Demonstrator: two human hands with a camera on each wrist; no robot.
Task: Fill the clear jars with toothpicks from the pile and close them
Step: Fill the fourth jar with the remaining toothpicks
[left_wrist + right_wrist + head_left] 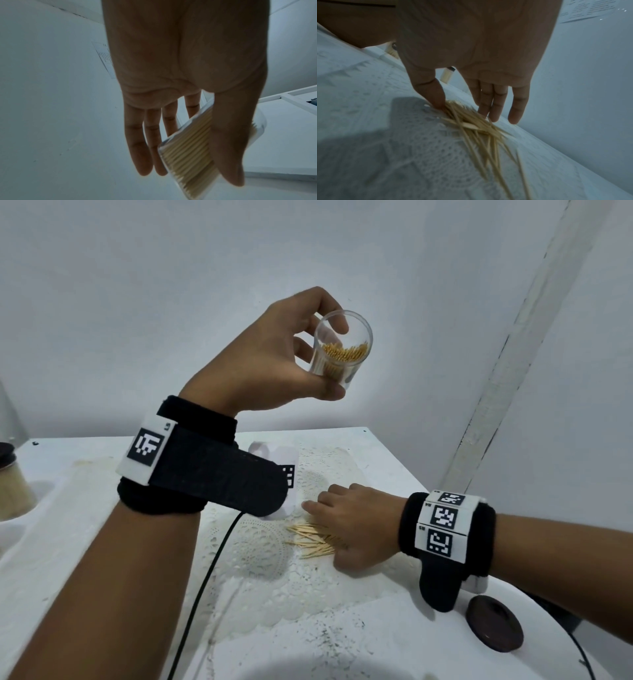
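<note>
My left hand [325, 362] is raised well above the table and grips a clear jar [346, 350] between thumb and fingers. The jar is lidless, tilted, and partly filled with toothpicks; the left wrist view shows them packed side by side in the jar [187, 148]. Down on the table, my right hand [325, 513] lies palm down over the toothpick pile [311, 537]. Seen from the right wrist, the thumb touches the near edge of the pile [479, 132] and the fingers [517, 108] reach straight out past it. Nothing is pinched.
A dark brown round lid [494, 625] lies on the white table [85, 474] at the front right. A closed jar full of toothpicks [12, 491] stands at the far left edge. A lace doily [267, 559] lies under the pile. A black cable [212, 559] crosses the front.
</note>
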